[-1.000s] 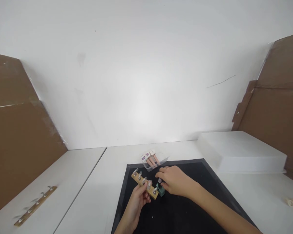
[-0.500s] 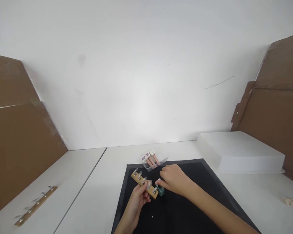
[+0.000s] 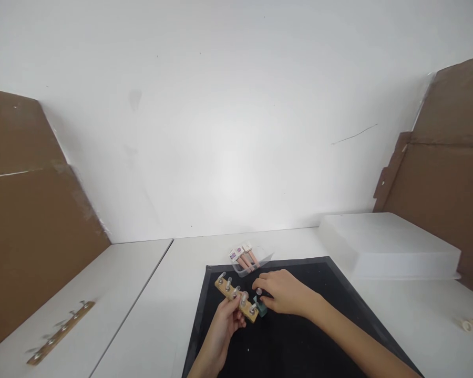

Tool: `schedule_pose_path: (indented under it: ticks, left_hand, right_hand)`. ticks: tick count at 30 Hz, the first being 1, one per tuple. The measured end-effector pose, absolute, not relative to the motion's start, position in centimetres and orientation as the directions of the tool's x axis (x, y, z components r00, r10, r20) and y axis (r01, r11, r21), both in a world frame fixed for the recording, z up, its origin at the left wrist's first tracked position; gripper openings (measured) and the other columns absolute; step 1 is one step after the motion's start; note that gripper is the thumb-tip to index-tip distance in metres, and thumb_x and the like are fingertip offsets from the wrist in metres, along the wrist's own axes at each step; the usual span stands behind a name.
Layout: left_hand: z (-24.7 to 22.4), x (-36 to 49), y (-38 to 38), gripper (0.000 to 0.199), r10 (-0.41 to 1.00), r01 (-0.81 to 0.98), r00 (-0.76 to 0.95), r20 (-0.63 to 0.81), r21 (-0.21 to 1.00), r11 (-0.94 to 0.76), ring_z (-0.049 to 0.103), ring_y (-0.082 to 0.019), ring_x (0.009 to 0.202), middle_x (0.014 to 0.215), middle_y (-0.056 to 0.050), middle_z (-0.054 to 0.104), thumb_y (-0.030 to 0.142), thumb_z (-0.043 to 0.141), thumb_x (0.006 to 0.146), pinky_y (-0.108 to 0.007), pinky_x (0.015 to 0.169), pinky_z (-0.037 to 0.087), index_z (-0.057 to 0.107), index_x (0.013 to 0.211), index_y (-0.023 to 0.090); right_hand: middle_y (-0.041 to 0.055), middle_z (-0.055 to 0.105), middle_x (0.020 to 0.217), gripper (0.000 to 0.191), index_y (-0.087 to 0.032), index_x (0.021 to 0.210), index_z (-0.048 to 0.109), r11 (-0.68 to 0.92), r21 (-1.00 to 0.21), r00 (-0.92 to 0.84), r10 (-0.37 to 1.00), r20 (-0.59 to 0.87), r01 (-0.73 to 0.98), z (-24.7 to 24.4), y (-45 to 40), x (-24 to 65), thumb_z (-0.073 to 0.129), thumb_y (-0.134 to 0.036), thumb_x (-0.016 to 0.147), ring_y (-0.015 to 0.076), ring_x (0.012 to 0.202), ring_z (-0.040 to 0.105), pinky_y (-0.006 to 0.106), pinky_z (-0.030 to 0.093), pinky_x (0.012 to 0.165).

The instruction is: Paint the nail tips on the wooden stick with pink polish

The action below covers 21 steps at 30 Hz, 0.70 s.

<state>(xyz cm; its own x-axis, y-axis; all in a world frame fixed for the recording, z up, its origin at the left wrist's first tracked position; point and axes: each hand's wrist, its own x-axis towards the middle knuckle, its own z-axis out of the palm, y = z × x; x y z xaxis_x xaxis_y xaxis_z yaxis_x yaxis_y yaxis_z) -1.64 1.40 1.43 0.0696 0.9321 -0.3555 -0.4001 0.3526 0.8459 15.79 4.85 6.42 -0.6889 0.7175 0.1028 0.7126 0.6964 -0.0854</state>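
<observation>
My left hand [image 3: 229,320] is closed on a wooden strip [image 3: 224,286] with a row of metal posts, each carrying a clear nail tip [image 3: 243,298]. The strip is tilted over the black mat, its near end to the right. Beside that end is my right hand [image 3: 286,294], thumb and index finger curled around a small, pale, round piece [image 3: 259,291]. Just below those fingers is a small teal object [image 3: 262,308], partly hidden behind the strip's end; its kind is unclear.
A clear tray [image 3: 242,272] with pink sticks bearing white labels stands at the mat's back edge. The black mat [image 3: 295,346] covers the middle. Another strip with posts [image 3: 61,333] lies left, a white box [image 3: 398,252] stands right, and cream rings [image 3: 471,325] lie far right.
My right hand's index finger and thumb have parted a little around the pale piece, above the teal object. My left hand keeps the strip in nearly the same pose.
</observation>
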Motion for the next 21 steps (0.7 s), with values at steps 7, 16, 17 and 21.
schedule_pose_path:
  ticks: [7,16,17,21]
  left_hand:
    - [1.63,-1.62,1.18,0.048,0.937,-0.402,0.086,-0.338,0.849,0.344,0.038,-0.007,0.044,0.041,0.009,0.041,0.05,0.078,0.044,-0.023,0.051,0.033,0.062,0.073,0.014]
    - [1.54,-1.77,1.33,0.048,0.937,-0.395,0.099,-0.336,0.85,0.347,0.039,-0.007,0.042,0.04,0.009,0.041,0.051,0.077,0.045,-0.023,0.051,0.032,0.061,0.071,0.014]
    - [1.53,-1.77,1.34,0.048,0.937,-0.395,0.098,-0.336,0.851,0.346,0.038,-0.008,0.042,0.04,0.009,0.041,0.051,0.077,0.044,-0.023,0.051,0.032,0.061,0.071,0.014]
    - [1.63,-1.78,1.3,0.046,0.94,-0.395,0.103,-0.327,0.853,0.34,0.038,-0.007,0.043,0.042,0.009,0.041,0.05,0.076,0.047,-0.023,0.052,0.032,0.061,0.072,0.014]
  right_hand:
    - [0.0089,0.07,0.091,0.025,-0.016,0.098,0.062,0.685,-0.073,-0.678,0.729,0.099,0.725,6.4,4.94,15.43,0.052,-0.033,0.083,0.0245,0.082,0.065,0.028,0.041,0.063]
    - [0.0116,0.071,0.077,0.023,-0.013,0.082,0.066,0.662,-0.034,-0.659,0.749,0.072,0.749,6.4,4.87,15.01,0.051,-0.031,0.084,0.0269,0.072,0.067,0.029,0.041,0.058]
    - [0.0117,0.071,0.08,0.024,-0.013,0.084,0.066,0.661,-0.036,-0.657,0.75,0.075,0.75,6.42,4.88,14.97,0.052,-0.033,0.083,0.0271,0.074,0.067,0.029,0.042,0.059]
    - [0.0063,0.071,0.091,0.02,-0.019,0.098,0.063,0.69,-0.055,-0.686,0.723,0.075,0.721,6.51,4.88,14.98,0.056,-0.027,0.081,0.0235,0.081,0.066,0.027,0.042,0.063]
